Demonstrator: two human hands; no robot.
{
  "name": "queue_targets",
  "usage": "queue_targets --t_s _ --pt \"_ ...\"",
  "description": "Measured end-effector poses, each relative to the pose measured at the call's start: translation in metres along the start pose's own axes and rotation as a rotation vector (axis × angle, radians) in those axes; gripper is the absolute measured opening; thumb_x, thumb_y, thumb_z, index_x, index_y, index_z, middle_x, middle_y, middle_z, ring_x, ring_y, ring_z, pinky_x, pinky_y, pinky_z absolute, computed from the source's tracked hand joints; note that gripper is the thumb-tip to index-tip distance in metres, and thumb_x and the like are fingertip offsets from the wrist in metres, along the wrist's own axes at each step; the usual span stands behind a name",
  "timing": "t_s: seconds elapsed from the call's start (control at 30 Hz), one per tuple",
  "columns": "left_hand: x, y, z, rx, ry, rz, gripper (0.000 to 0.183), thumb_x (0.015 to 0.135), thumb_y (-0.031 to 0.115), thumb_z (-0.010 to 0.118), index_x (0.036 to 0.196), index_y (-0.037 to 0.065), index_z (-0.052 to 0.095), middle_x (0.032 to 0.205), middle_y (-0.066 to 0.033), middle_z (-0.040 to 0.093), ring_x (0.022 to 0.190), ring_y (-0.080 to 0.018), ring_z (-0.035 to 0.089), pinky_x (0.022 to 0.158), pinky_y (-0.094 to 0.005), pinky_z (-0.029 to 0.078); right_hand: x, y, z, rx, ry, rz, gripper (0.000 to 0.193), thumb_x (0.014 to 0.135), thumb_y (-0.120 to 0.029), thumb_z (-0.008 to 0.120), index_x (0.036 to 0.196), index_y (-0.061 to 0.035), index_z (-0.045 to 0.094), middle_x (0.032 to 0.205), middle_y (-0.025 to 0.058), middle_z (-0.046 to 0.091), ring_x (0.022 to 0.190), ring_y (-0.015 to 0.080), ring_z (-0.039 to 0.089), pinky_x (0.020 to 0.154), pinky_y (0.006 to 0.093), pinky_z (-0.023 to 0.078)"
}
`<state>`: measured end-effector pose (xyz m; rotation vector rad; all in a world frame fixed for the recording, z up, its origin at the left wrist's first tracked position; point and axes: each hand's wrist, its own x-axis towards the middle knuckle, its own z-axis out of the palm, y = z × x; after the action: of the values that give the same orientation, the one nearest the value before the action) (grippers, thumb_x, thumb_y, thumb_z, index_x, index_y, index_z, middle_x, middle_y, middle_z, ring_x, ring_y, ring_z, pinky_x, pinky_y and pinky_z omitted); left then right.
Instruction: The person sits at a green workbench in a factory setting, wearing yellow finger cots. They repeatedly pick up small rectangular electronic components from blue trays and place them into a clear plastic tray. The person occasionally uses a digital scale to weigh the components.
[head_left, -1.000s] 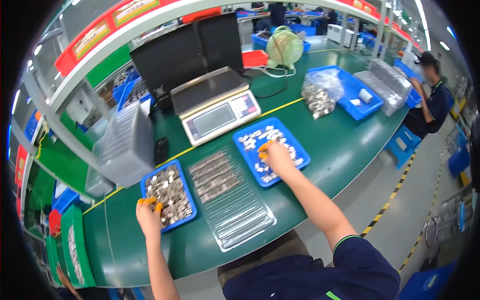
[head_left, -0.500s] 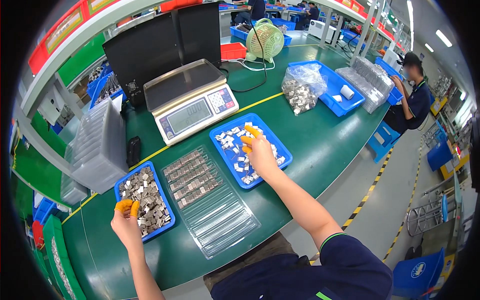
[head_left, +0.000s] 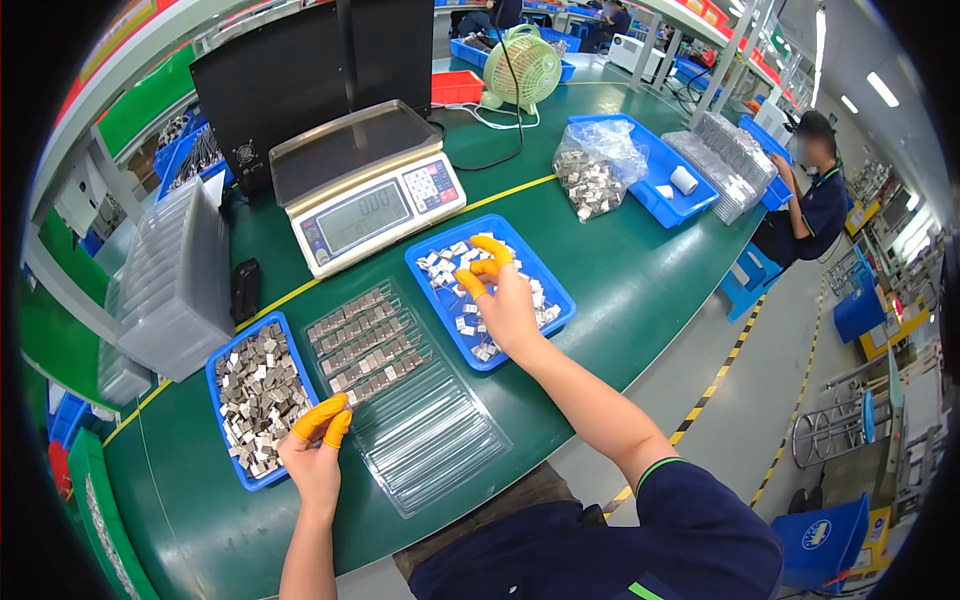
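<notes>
The left hand [head_left: 313, 462], apparently pinching a metal piece [head_left: 348, 403], is nearer the clear tray [head_left: 428, 447], which lies just rightward, long axis slanting away leftward; the right hand [head_left: 508, 306], fingers parted, hovers over a blue bin [head_left: 530, 262].

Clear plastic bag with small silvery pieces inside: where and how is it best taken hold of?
I would gather the slack upper part of the clear plastic bag, from above, with the fingers of the nearer right hand. The small silvery pieces fill its lower part, while the top is loose film leaning toward the blue rectangular tray. Whether it is closed, I cannot tell.
</notes>
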<state>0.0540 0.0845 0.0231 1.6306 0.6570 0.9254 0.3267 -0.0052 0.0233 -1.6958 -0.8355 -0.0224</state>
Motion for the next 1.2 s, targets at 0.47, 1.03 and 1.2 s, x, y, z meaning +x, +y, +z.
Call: queue_targets --t_s 0.47,1.03,1.2 --pt "-0.008 0.004 -0.005 -0.227 -0.030 -0.130 0.019 0.082 0.002 0.061 0.100 -0.005 0.059 0.093 -0.0162 0.064 0.075 -0.0213 0.066 0.057 -0.0249 0.052 -0.054 -0.060 0.045 0.226 -0.434 -0.162 0.027 0.081 -0.008 0.062 0.107 -0.0061 0.057 0.087 0.0088 0.060 0.078 0.0219 0.061 0.068 0.0292 0.049" --pt "-0.008 0.005 0.007 -0.224 0.044 -0.225 0.021 0.077 -0.007 0.063 0.097 -0.006 0.055 0.092 -0.0156 0.063 0.081 -0.0227 0.064 0.075 -0.0329 0.054 -0.062 -0.065 0.042 0.357 -0.686 0.194 0.027 0.075 -0.005 0.069 0.101 0.0002 0.063 0.095 0.0073 0.066 0.085 0.0121 0.062 0.078 0.0258 0.049" --pt "-0.008 -0.003 0.002 -0.279 -0.003 -0.267 0.022 0.078 -0.004 0.063 0.099 -0.008 0.057 0.092 -0.0156 0.063 0.080 -0.0232 0.065 0.072 -0.0302 0.054 -0.062 -0.068 0.043 0.436 -0.734 0.310 0.025 0.074 0.000 0.069 0.098 0.0026 0.063 0.097 0.0095 0.065 0.087 0.0131 0.062 0.079 0.0249 0.049"
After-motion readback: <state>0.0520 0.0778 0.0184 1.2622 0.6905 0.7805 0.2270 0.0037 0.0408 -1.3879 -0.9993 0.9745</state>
